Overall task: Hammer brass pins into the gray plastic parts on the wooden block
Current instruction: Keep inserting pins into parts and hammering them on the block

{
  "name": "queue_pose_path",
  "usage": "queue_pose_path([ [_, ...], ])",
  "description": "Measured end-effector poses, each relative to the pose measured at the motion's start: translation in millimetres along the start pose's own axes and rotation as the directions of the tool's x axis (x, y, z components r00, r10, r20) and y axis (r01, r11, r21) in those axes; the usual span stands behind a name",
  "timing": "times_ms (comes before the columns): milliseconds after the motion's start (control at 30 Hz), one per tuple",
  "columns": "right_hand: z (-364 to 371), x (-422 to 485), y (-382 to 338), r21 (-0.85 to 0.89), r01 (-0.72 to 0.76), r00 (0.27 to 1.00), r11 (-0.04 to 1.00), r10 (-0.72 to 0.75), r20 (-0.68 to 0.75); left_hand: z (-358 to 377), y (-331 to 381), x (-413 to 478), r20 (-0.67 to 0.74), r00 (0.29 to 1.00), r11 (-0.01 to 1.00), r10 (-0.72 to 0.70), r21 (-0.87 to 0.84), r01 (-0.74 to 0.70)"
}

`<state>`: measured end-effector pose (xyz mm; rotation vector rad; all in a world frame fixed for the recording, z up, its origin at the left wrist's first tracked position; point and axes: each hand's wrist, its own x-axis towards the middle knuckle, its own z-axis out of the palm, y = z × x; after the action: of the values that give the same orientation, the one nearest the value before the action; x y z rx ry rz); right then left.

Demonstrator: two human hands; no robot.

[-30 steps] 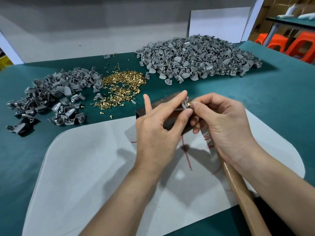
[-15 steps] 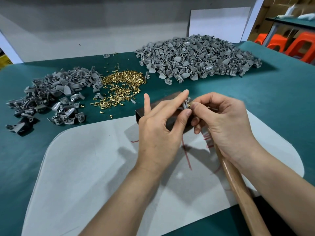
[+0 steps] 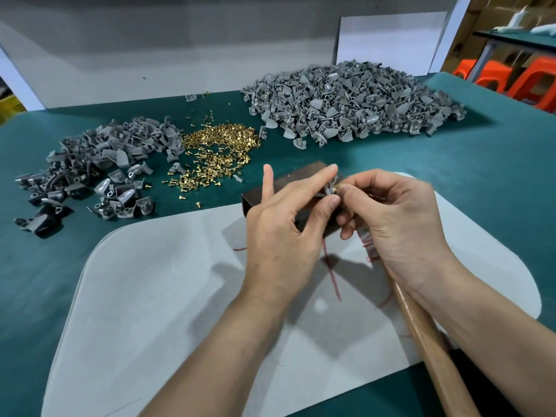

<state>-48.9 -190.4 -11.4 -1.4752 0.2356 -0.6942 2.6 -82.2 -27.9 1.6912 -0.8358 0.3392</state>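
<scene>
In the middle of the frame we see the left hand pinching a small gray plastic part between thumb and forefinger, while another of its fingers stands straight up. The right hand has its fingers curled, and the tips of thumb and forefinger pinch a tiny shiny brass pin held against the part. Both hands are over the wooden block, a dark brown rectangular piece with a smooth top, which is mostly covered by them.

A round, light-coloured wooden hammer handle runs from under the right hand to the lower right of the frame. We cannot tell if that hand grips it.

The block lies at the upper edge of a pale gray mat with rounded corners and thin red lines drawn on it. The mat is on a table with a green cloth.

Above the hands, left of centre, loose brass pins form a glittering heap. In the upper right lies a large pile of gray parts, curved like shells, some with pins standing out. At the left is a smaller, darker pile of similar parts. Orange plastic stools are at the far right edge.
</scene>
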Motion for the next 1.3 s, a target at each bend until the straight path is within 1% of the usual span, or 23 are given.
queue_pose_path([
  [367,0.8,-1.1,-1.9,0.036,-0.010,1.000,0.999,0.009,0.017,-0.5,-0.5,0.6,-0.006,1.000,0.999,-0.024,-0.025,0.024],
  [533,-0.2,1.7,-1.3,0.230,-0.122,0.991,0.965,0.107,0.080,0.2,-0.6,0.5,-0.028,0.999,0.998,-0.023,-0.054,0.022],
  [633,-2.1,3.3,-1.5,0.266,-0.148,0.987,0.953,0.125,0.102,0.1,-1.9,-0.1,-0.023,0.999,0.998,-0.023,-0.061,0.021],
  [1067,-2.8,2.9,-5.0,0.247,-0.192,0.980,0.950,0.175,0.090,0.3,3.8,0.2,-0.031,0.998,0.986,-0.046,-0.162,0.040],
  [1300,-3.5,2.6,-5.3,0.237,-0.202,0.975,0.950,0.173,0.139,0.4,3.2,1.0,-0.039,0.995,0.977,-0.088,-0.198,0.078],
])
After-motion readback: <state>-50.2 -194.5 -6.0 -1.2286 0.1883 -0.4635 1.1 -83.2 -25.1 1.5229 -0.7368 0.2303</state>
